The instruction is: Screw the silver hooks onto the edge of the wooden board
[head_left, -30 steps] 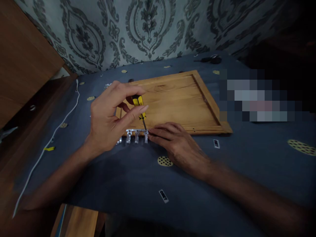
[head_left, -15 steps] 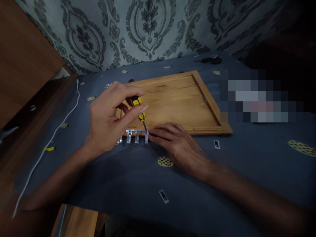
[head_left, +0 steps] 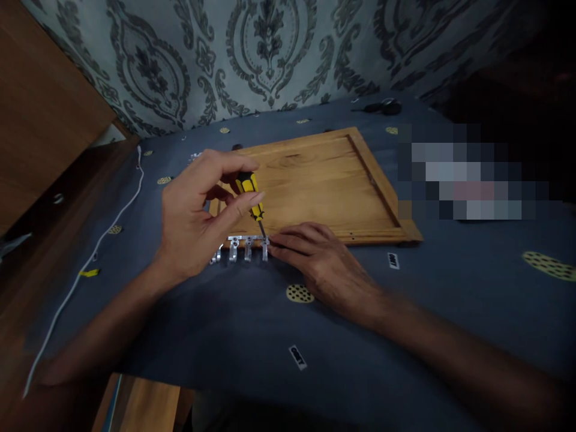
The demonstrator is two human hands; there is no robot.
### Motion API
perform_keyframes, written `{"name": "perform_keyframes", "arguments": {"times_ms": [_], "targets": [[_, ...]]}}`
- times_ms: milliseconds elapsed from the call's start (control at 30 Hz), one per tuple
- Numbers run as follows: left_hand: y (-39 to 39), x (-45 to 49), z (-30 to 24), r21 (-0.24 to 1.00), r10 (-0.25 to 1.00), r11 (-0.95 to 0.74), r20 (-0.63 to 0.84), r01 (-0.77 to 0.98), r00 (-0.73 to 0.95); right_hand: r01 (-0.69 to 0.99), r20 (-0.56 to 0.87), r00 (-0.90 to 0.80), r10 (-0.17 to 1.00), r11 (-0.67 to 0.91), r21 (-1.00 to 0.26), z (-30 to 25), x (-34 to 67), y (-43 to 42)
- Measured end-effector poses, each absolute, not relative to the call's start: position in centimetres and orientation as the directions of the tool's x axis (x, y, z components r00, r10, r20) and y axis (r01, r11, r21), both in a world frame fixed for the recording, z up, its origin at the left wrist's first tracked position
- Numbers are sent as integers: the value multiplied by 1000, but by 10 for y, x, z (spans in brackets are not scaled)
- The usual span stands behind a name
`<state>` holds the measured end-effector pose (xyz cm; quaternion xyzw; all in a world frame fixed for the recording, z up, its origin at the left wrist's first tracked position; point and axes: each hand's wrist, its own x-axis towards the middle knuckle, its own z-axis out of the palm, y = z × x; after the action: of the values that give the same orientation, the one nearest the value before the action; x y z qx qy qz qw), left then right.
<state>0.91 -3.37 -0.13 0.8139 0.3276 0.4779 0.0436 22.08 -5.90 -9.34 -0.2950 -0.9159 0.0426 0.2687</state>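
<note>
My left hand [head_left: 193,216] is closed around a small yellow-and-black screwdriver [head_left: 249,192], tilted, its tip down at a screw spot on the right end of a metal hook rail [head_left: 247,241]. The rail lies along the near edge of a framed wooden board [head_left: 310,186], with several silver hooks hanging toward me. My right hand [head_left: 321,264] lies over the board's near edge, its fingertips closed at the rail's right end beside the screwdriver tip. What sits under those fingertips is hidden.
Blue patterned cloth [head_left: 234,336] spreads beneath the board. A dark tool [head_left: 382,107] lies at the back right, and small metal pieces [head_left: 194,157] lie behind my left hand. A white cable [head_left: 99,240] runs along the left. At right there is a blurred-out patch.
Both hands keep almost the same place, with the screwdriver tip still at the rail's right end. The whole view has shifted very slightly.
</note>
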Motion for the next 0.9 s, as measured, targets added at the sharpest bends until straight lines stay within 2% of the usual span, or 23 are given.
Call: {"name": "perform_keyframes", "arguments": {"times_ms": [67,267,400,600,900], "targets": [[-33,8,0,367,556,-799,752,476,353,516,473,-678,564,822,-240,-94,221,-59],[-35,8,1,430,621,-752,716,500,318,530,479,-674,563,820,-217,-93,221,-60],[-37,9,0,417,623,-745,712,520,323,521,487,-677,552,827,-212,-92,221,-60],[-33,8,0,368,575,-781,739,505,350,514,476,-675,564,822,-245,-94,220,-59],[-35,10,1,376,568,-784,755,494,327,519,476,-670,570,818,-249,-93,220,-60]]}}
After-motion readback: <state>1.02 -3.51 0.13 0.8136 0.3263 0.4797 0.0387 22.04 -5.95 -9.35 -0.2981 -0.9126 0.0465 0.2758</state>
